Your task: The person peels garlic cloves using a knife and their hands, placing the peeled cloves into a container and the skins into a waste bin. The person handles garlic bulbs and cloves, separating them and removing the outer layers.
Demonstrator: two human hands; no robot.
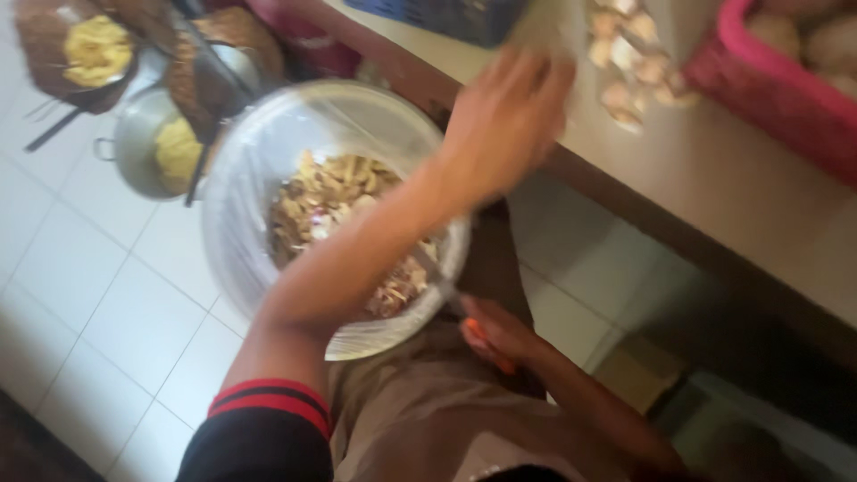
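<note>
Right hand (pixel 495 332), near: closed on orange-handled knife (pixel 486 344), blade resting at bowl rim. Plastic-lined bowl (pixel 234 219) of peelings on lap, placed to catch scraps. Left hand (pixel 504 116), fingers spread, reaching far right across bowl toward pale peeled pieces (pixel 629 67) on bench (pixel 741 187).

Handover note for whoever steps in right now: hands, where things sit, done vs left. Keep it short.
Left hand: stretched across the bowl to the edge of the counter, near the pale peeled pieces; blurred, so whether it grips anything cannot be told.
Right hand: low by the lap, shut on an orange-handled knife, blade toward the bowl.
Plastic-lined bowl: on the lap, holds a heap of peelings.
Pink basket: on the counter at right, holding pale round items.
Done: some pieces peeled and piled on the counter.
Left: items remain in the basket.
</note>
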